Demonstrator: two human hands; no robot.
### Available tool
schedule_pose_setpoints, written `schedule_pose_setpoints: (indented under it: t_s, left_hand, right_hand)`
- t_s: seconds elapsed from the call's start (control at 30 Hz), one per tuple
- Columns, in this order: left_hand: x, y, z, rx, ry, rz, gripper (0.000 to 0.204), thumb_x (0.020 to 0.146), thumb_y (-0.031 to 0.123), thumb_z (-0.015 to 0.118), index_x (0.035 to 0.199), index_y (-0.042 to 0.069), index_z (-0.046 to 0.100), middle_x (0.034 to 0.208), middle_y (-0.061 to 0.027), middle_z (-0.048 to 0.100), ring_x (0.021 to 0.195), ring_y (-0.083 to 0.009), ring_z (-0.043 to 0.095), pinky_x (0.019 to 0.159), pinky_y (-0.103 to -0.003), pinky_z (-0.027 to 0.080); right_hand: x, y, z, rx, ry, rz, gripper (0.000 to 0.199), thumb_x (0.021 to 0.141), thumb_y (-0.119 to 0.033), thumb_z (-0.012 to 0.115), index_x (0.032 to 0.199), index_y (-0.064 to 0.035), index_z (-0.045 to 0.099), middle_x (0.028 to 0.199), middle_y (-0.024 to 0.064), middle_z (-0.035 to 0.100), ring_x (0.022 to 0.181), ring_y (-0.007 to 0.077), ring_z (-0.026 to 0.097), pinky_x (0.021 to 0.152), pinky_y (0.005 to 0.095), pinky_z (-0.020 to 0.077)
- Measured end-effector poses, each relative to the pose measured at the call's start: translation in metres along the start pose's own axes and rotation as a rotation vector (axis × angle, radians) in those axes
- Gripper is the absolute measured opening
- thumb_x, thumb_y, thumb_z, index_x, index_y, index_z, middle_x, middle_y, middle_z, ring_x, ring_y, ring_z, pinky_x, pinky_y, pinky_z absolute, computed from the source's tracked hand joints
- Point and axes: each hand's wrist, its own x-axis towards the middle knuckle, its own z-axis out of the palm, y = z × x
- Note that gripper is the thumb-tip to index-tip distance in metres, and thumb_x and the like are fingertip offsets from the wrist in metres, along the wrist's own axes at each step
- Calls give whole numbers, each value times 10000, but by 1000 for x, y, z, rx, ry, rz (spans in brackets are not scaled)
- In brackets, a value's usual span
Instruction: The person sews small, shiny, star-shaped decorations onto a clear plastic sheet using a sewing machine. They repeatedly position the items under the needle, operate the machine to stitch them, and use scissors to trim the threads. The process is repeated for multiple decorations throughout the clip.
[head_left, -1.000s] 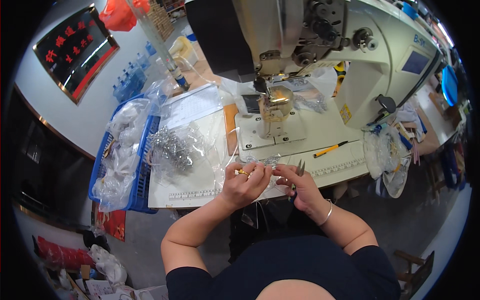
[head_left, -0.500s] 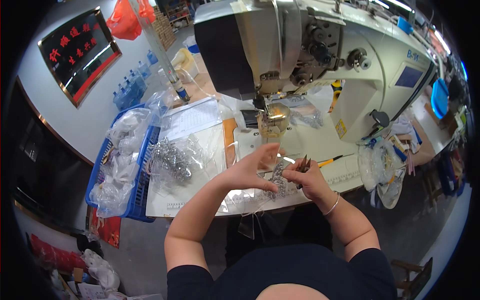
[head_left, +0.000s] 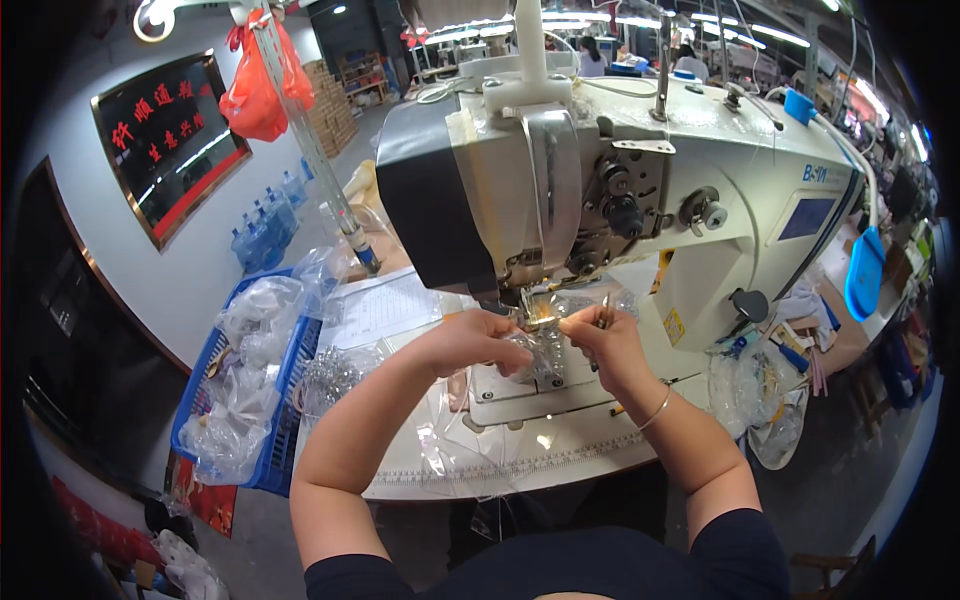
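Note:
Both hands are up close to the needle area of a white sewing machine (head_left: 760, 165). A clear plastic piece with silvery, sparkling trim (head_left: 546, 355) lies between them, just in front of the presser foot (head_left: 528, 308). My left hand (head_left: 470, 343) is closed on its left side, fingers bent over it. My right hand (head_left: 610, 345) has thumb and forefinger pinched near the needle, and dark thread snips (head_left: 606, 312) stick up from its grip. Whether those fingertips also hold the trim is too small to tell. Clear plastic trails from the work toward the table's front edge.
A blue basket (head_left: 268, 452) of clear bags stands at the left, beside a silvery tangled heap (head_left: 340, 380) and a printed sheet (head_left: 385, 310). Plastic-wrapped bits (head_left: 750, 390) lie at the right. A ruler strip (head_left: 520, 463) runs along the front edge.
Both hands have moved from the table's front part up to the needle, bringing the silvery trim along. My left hand, spread before, is now closed on the piece. The head view has tilted up.

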Motion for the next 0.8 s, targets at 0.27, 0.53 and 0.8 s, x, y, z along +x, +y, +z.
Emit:
schedule_pose_setpoints:
  t_s: [0.27,0.53,0.8]
  left_hand:
    - [14,-6,-34,-104,39,-100,179,754,233,689,788,72,620,698,-10,595,662,-85,547,642,-212,388]
    - [19,1,-37,-79,75,-45,188,731,222,733,766,77,618,655,-17,577,616,-96,546,589,-213,420]
    - [14,18,-33,-48,138,39,250,683,119,771,831,26,592,642,-59,586,571,-138,591,514,-237,479]
  right_hand:
    - [28,2,22,-282,119,-199,166,727,-128,721,664,-9,623,641,30,628,561,54,527,510,212,405]
    - [35,-4,19,-405,167,-289,253,699,-144,732,533,-7,601,527,11,586,466,46,474,423,235,337]
    - [36,-3,23,-274,169,-312,386,674,-155,753,457,-62,448,498,-6,526,476,43,449,416,237,335]
